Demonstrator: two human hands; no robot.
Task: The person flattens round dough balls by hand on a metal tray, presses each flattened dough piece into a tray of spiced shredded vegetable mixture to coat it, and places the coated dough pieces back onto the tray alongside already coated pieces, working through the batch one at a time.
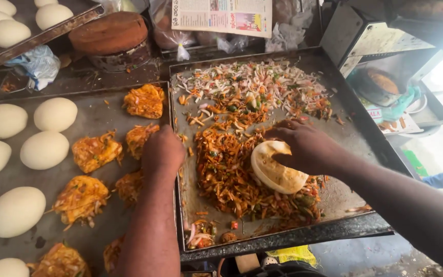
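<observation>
While right hand (303, 146) grips a flatbread (275, 169) over the spiced vegetable mix (232, 179) on the griddle (357, 138), left hand (162, 151) rests fisted, grip contents unclear.

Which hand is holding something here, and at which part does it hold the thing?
The right hand holds a round pale flatbread by its upper right edge, over the orange fried mix. The left hand is closed, knuckles up; whether it holds anything cannot be told.
</observation>
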